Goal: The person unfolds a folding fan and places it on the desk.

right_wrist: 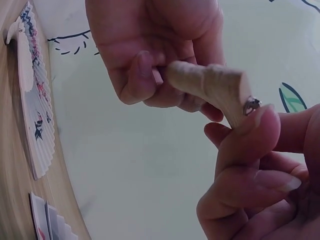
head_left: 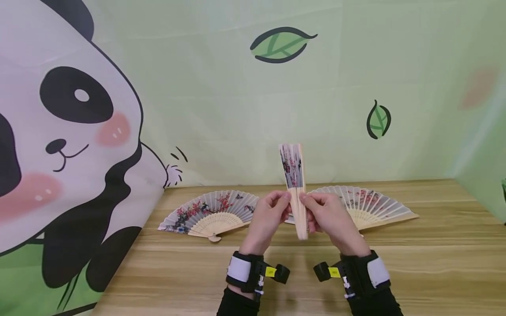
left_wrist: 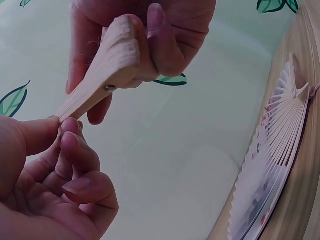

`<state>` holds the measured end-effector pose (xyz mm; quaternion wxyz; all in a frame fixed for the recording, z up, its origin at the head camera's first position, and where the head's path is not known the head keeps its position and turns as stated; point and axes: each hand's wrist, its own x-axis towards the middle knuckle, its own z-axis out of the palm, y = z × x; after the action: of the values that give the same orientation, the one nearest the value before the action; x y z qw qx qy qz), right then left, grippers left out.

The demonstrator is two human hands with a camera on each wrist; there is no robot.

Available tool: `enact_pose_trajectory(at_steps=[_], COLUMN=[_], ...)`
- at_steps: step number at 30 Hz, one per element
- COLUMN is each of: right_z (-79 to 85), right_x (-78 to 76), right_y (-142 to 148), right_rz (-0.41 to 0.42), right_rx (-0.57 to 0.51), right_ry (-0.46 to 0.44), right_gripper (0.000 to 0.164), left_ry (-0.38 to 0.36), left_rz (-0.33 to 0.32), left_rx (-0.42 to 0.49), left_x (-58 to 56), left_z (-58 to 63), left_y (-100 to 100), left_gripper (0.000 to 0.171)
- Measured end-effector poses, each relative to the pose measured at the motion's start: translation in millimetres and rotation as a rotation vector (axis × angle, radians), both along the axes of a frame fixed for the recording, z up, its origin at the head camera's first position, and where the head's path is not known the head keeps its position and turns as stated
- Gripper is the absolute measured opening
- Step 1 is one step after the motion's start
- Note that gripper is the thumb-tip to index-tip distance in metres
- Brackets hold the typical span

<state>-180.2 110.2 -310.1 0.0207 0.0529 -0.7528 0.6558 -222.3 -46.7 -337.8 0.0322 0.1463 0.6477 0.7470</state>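
A folding fan (head_left: 294, 188) stands nearly upright above the table, folded into a narrow bundle. Grey printed cloth shows at its top and pale wooden ribs below. My left hand (head_left: 269, 215) pinches the left side of the ribs between thumb and fingers. On the opposite side, my right hand (head_left: 330, 215) pinches the ribs too. In the left wrist view, the rib ends (left_wrist: 117, 60) point toward the camera, with a small metal rivet (left_wrist: 109, 88) on the side. The right wrist view also shows the thick wooden end (right_wrist: 210, 82) between both hands.
Two spread fans lie on the wooden table (head_left: 178, 272): the left fan (head_left: 215, 213) has red blossoms, and the right fan (head_left: 367, 204) is partly behind my right hand. A green backdrop (head_left: 213, 109) with a panda and leaves rises behind and at the left.
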Motion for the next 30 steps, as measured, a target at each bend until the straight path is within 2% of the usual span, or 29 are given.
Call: enact_pose_trajectory(at_steps=[8, 15, 22, 30], right_z=[3.2, 1.2, -2.5, -1.9], right_x=[-1.7, 0.0, 0.8, -0.2], right_y=[3.5, 0.4, -1.8, 5.7], right_rz=[-0.020, -0.038, -0.053, -0.132], right_rx=[0.000, -0.025, -0.030, 0.014], right_ry=[0.016, -0.013, -0.023, -0.024], right_gripper=[0.039, 0.036, 0.034, 0.034], left_ry=[0.001, 0.002, 0.050, 0.125], left_rz=[-0.026, -0.033, -0.027, -0.020], left_rx=[0.012, -0.014, -0.065, -0.145], left_x=[-1.2, 1.3, 4.4, 3.5], left_z=[2.9, 0.9, -1.6, -0.4], left_y=[2.0, -0.2, -2.8, 2.1], left_gripper=[0.025, 0.025, 0.023, 0.024])
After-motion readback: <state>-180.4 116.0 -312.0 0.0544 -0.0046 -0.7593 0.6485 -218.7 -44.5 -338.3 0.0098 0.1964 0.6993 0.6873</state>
